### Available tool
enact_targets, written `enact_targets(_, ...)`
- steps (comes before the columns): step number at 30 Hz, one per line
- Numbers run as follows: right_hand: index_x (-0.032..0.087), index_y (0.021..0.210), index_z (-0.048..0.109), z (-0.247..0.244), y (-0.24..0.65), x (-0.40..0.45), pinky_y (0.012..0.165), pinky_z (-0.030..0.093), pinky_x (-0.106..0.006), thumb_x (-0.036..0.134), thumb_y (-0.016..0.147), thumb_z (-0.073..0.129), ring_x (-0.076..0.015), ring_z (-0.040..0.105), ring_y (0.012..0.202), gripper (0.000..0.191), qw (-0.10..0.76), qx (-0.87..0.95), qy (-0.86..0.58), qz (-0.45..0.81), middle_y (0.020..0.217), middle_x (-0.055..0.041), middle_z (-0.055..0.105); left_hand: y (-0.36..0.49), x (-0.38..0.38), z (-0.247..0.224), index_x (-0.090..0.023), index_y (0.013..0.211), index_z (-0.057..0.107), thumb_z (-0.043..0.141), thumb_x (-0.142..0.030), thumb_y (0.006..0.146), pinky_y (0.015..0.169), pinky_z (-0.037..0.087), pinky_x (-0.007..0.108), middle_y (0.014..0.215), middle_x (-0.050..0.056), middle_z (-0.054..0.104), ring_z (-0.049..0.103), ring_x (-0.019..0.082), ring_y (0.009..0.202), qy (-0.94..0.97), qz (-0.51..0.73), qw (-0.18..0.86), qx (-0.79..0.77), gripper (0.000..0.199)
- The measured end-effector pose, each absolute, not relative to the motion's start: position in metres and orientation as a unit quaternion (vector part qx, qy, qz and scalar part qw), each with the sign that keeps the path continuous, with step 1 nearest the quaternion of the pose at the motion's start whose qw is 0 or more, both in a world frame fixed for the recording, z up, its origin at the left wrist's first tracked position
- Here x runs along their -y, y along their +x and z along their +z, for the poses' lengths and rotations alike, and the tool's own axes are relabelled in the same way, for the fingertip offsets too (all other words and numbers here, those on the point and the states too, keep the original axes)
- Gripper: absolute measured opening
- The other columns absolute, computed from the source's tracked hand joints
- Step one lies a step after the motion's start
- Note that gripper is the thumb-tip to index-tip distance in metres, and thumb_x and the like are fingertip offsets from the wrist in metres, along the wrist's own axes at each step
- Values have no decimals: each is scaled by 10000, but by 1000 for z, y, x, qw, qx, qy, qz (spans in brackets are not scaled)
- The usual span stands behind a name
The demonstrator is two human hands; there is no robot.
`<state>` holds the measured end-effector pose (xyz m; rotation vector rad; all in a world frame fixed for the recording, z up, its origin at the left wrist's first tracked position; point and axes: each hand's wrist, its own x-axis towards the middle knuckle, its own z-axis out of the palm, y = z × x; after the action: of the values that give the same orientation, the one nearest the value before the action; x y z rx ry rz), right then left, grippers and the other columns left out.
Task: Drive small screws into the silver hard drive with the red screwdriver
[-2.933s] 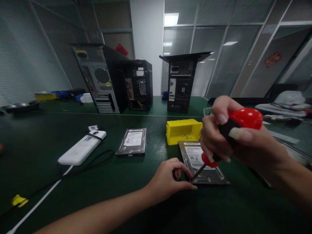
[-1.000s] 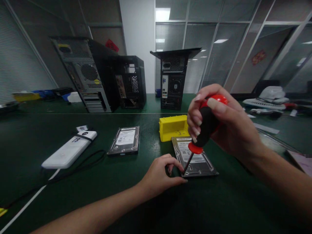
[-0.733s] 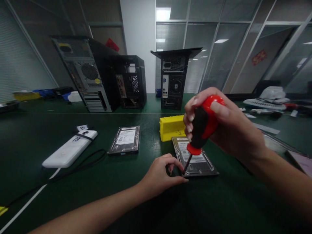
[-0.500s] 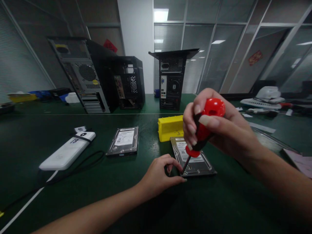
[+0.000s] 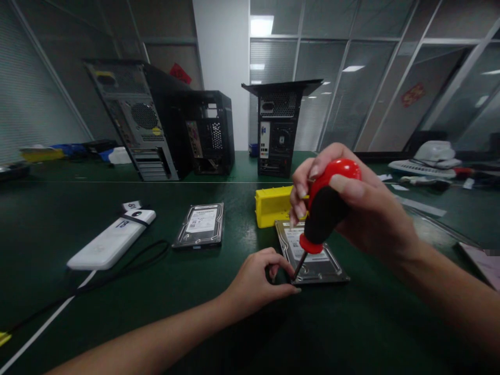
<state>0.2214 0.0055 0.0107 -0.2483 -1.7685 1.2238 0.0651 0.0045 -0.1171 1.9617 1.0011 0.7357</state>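
Observation:
My right hand (image 5: 377,219) is wrapped around the red and black handle of a screwdriver (image 5: 325,213). Its shaft slants down to the near left corner of a hard drive (image 5: 332,268) lying flat on the green table. At that same corner, my left hand (image 5: 258,278) grips the drive's edge between thumb and index finger, close beside the screwdriver tip. What sits under the tip is too small to make out. Behind the drive stands a yellow plastic block (image 5: 269,208), partly covered by my right fingers. A second hard drive (image 5: 201,225) lies apart to the left.
A white power bank (image 5: 113,240) with a black strap and cables lies at the left. Three computer cases stand at the back: a large tower (image 5: 156,120), an open black case (image 5: 213,133) and another tower (image 5: 278,130). A white cap (image 5: 435,153) rests at the far right.
The screwdriver handle has turned in my right hand, so more of its black side shows. My left hand keeps its place at the drive's corner. The whole view has shifted slightly.

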Motion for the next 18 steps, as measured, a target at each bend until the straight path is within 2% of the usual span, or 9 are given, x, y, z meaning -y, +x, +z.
enact_targets(3,188,936,345,8,221,-8,571,468,-257,302,888,496,-90,535,616,196,456,716,-74,523,801,8,489,66,-5,-116,-173,829,672,749,-339,651,573,296,210,713,-35,438,413,99,639,773,293,399,-398,255)
enact_targets(6,215,998,338,6,222,-8,501,437,-233,299,913,453,-66,475,537,165,449,721,-65,524,754,22,455,65,-6,-116,-176,831,674,752,-357,647,579,302,214,723,-31,454,420,103,646,772,288,400,-401,270)
enact_targets(10,217,1087,405,6,222,-3,509,423,-241,438,951,305,-84,474,575,278,454,726,-62,513,782,-11,448,65,-5,-116,-180,836,676,747,-392,649,583,310,216,759,-20,490,430,108,662,772,284,405,-401,292)
enact_targets(12,203,1089,433,8,221,-1,547,442,-263,438,962,228,-102,497,624,337,448,720,-67,526,812,-29,454,65,-5,-116,-179,838,674,742,-398,656,589,317,215,785,-14,507,436,109,671,771,286,408,-396,293)
enact_targets(14,194,1058,450,10,219,0,576,463,-270,401,959,255,-109,517,656,301,447,717,-86,528,834,-33,459,65,-5,-117,-175,829,674,741,-398,656,601,324,215,781,-14,505,440,110,676,772,289,407,-394,290)
enact_targets(18,174,915,412,12,217,-3,563,468,-237,324,892,453,-92,528,637,157,490,712,-98,494,812,-17,481,66,-5,-118,-177,823,677,746,-412,646,606,326,212,731,-29,460,438,105,662,773,294,402,-393,302)
